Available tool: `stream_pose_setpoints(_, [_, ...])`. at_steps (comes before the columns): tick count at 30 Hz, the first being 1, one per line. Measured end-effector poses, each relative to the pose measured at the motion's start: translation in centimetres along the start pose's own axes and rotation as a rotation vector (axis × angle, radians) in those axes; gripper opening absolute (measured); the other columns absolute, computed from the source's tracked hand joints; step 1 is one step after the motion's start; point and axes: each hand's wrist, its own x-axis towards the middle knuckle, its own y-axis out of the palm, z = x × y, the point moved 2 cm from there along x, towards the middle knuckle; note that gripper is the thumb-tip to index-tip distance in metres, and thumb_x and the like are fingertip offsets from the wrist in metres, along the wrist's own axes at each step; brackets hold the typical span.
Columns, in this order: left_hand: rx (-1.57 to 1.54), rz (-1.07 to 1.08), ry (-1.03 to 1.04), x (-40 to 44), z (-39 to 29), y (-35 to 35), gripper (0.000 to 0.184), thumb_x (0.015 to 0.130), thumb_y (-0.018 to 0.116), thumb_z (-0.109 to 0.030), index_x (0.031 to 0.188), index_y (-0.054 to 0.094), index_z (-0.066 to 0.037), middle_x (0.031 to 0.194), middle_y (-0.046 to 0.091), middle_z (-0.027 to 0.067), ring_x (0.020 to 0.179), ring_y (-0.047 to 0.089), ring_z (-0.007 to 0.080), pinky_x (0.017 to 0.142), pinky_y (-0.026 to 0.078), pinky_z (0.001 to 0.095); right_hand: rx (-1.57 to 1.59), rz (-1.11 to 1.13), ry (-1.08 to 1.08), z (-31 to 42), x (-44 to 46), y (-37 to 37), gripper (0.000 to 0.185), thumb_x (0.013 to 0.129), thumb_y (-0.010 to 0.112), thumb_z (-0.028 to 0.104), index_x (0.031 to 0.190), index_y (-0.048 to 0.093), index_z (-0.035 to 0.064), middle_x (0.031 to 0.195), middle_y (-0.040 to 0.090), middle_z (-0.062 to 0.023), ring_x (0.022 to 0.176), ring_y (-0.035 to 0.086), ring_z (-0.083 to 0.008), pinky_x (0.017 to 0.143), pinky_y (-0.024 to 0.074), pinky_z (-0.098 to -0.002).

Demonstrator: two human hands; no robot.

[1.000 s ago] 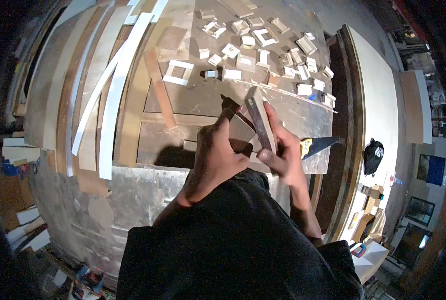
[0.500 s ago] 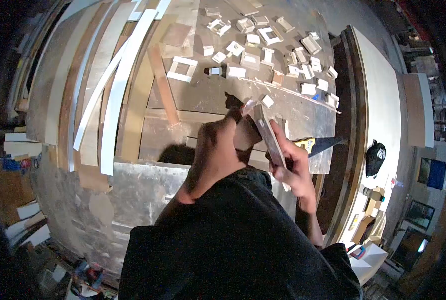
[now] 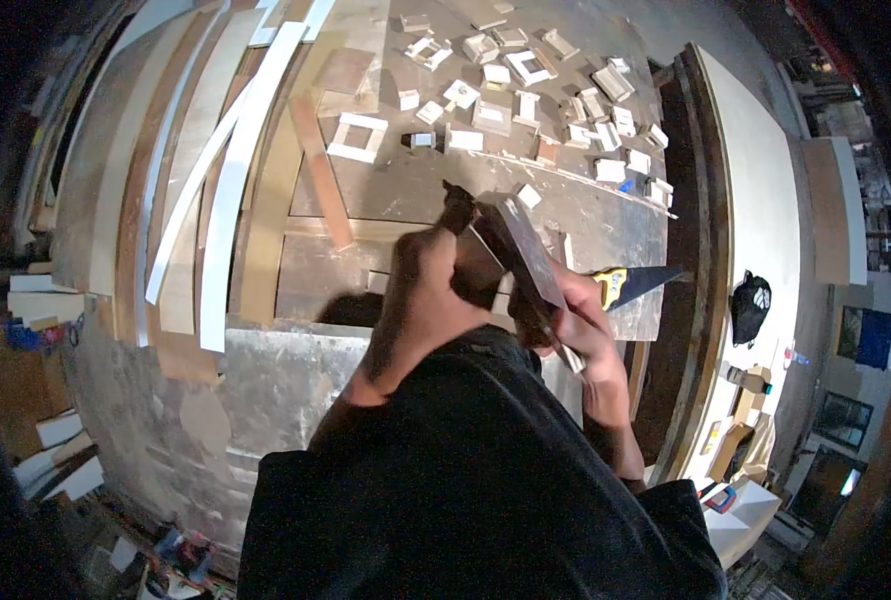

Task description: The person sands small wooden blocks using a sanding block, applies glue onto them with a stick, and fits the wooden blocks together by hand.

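Note:
Close in front of my body, my right hand [image 3: 588, 330] grips a narrow wooden piece [image 3: 528, 250], held tilted with one edge towards me. My left hand [image 3: 421, 290] is curled around the left side of the same work, thumb and fingers closed about a flat brown wooden face [image 3: 480, 268]. Shadow hides how these wooden parts join, and some left fingertips are dark. A handsaw [image 3: 621, 286] with a yellow and black handle lies on the table just beyond my right hand. Past the held wood sits a small pale block [image 3: 529, 196].
Several small wooden blocks and frames [image 3: 492, 117] cover the far tabletop. Long boards and white strips [image 3: 241, 170] lie at left, with a reddish-brown slat [image 3: 323, 175] beside them. On the right, a pale panel [image 3: 761, 200] carries a black cap-like item [image 3: 752, 306].
The wooden piece has turned, showing more of its broad dark face, and its top end has shifted left. My left hand has moved slightly left; my right fingers wrap further around the wood.

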Motion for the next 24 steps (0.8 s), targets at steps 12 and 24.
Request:
stream_pose_setpoints(12, [-0.095,-0.257,0.049,2.0,2.1,-1.3,0.037,0.062,0.073,-0.002,0.097,0.061,-0.002,0.074,0.066,0.0103,0.069,0.069,0.0256,0.066,0.053,0.0333,-0.381,0.097,-0.023,-0.1,-1.7,-1.1,0.070,0.072,0.079,0.013,0.134,0.053,-0.0037,0.151,0.041,-0.0161,0.130,0.047,-0.0213,0.112,0.0290,-0.0345])
stream_pose_setpoints(24, [-0.062,0.066,0.021,2.0,1.4,-1.5,0.037,0.069,0.069,-0.008,0.104,0.057,-0.001,0.081,0.065,0.0240,0.080,0.066,0.0434,0.068,0.051,0.0429,-0.393,-0.152,-0.069,2.9,0.9,2.7,0.084,0.069,0.084,0.009,0.141,0.043,-0.0054,0.146,0.046,-0.0214,0.138,0.040,-0.0285,0.116,0.0251,-0.0391])
